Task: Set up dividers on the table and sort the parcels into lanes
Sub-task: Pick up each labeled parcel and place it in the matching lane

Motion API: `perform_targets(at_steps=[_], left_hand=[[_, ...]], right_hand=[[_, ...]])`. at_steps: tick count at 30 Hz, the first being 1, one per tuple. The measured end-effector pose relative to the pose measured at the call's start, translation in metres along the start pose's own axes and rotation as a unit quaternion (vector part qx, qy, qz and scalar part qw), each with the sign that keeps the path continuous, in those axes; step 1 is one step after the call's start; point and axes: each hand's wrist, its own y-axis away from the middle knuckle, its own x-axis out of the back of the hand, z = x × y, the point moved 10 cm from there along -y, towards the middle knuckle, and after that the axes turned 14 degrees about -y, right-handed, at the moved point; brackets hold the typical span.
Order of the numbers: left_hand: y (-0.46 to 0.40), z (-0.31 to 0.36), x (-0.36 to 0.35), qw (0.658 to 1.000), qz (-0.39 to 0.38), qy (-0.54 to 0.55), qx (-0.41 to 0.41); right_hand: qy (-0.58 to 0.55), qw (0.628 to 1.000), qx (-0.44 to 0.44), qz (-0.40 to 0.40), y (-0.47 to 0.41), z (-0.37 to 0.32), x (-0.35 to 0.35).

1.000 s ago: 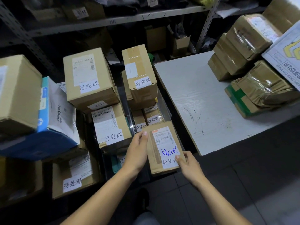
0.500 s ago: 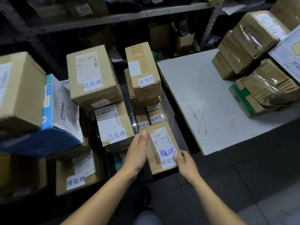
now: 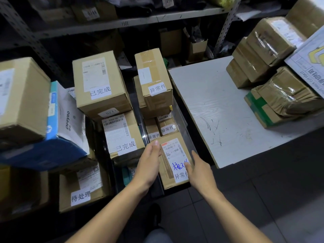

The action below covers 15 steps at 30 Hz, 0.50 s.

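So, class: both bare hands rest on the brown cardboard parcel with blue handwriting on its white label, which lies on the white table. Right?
Not quite. In the head view, the left hand and right hand do touch that brown cardboard parcel, but it lies left of the white table, among other boxes.

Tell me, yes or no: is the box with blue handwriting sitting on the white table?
No, the box with blue handwriting sits between both hands in the lane left of the white table.

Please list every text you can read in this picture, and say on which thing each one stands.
"已完成": tall box and box below it.
"异常件": upper middle box, small box, box between the hands.
"待处理": low box.
"Deeyeo": blue-white pack.
Barcodes, blue handwriting, shelf tags: unreadable.
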Motion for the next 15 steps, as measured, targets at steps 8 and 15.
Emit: perform_targets(at_steps=[8,15], left_hand=[[0.022,0.062,0.026,0.994,0.019,0.028,-0.105],[0.07,0.142,0.117,0.959,0.13,0.061,-0.244]], right_hand=[[-0.084,0.979,0.183,0.044,0.019,-0.13,0.028],[-0.148,0.938,0.313,0.032,0.049,-0.265,0.029]])
